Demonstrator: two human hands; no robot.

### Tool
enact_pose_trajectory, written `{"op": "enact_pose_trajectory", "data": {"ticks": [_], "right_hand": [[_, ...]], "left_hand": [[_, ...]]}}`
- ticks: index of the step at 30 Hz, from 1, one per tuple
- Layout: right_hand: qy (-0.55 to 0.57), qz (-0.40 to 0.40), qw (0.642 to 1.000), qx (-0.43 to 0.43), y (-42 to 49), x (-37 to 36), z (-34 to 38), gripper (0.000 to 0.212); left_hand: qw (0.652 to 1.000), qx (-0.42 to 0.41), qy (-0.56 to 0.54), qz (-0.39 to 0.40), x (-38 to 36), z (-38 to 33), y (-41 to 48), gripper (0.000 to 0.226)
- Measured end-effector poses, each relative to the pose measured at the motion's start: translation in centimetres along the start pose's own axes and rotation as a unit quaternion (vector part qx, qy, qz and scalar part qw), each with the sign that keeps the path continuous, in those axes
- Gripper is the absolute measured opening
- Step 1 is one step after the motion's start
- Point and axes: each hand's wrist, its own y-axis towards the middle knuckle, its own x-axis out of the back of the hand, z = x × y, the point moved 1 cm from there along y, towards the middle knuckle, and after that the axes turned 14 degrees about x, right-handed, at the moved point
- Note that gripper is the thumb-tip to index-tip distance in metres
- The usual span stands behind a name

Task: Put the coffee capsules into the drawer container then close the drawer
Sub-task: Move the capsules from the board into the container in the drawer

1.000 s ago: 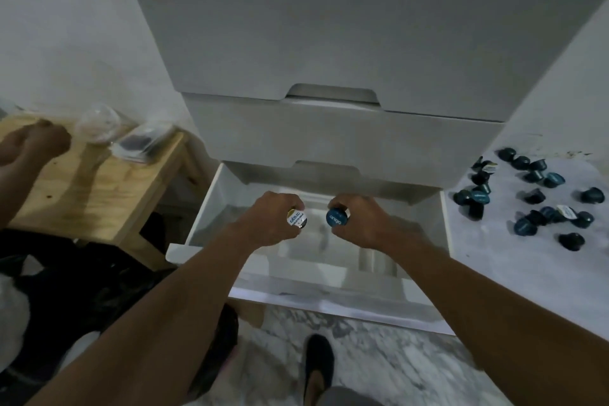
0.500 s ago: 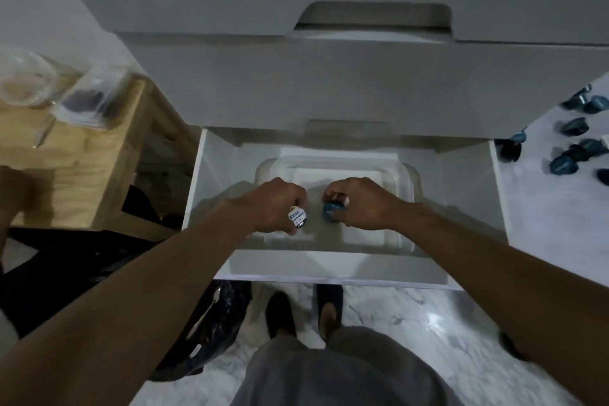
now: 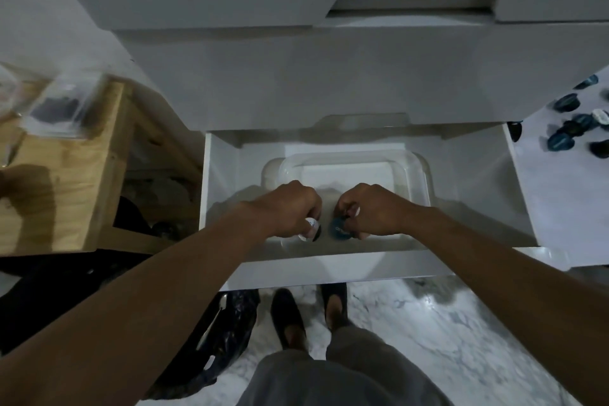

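Observation:
The bottom drawer [image 3: 220,194] of a white cabinet stands pulled out, and a clear plastic container [image 3: 418,171] sits inside it. Both my hands are low over the container's near end. My left hand [image 3: 290,208] grips a white-topped capsule [image 3: 309,229]. My right hand [image 3: 372,209] grips a blue-topped capsule [image 3: 337,227]. The two capsules are side by side, nearly touching. Several more dark and blue capsules [image 3: 575,128] lie on the white surface at the right.
A wooden table [image 3: 75,175] with clear plastic packets [image 3: 56,105] stands left of the drawer. A dark bag [image 3: 224,333] lies on the marble floor under the drawer front, beside my feet [image 3: 309,310]. Closed drawers rise above the open one.
My view has tilted down over the drawer. Both hands, each with its capsule, have sunk lower into the container toward its near end.

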Motion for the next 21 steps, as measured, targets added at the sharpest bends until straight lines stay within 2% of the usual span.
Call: {"op": "enact_pose_trajectory", "data": {"ticks": [6, 10, 21], "right_hand": [[-0.019, 0.054, 0.998, -0.023, 0.5, -0.2, 0.9, 0.025], [-0.001, 0.062, 0.998, -0.029, 0.9, -0.7, 1.3, 0.026], [-0.002, 0.056, 0.998, -0.029, 1.3, -1.3, 2.1, 0.029]], "left_hand": [[0.998, -0.004, 0.056, 0.007, 0.1, -0.6, -0.2, 0.011], [0.997, 0.013, 0.072, 0.021, 0.1, -0.4, -0.2, 0.023], [0.992, 0.005, 0.129, -0.011, -0.1, -0.5, -0.9, 0.023]]}}
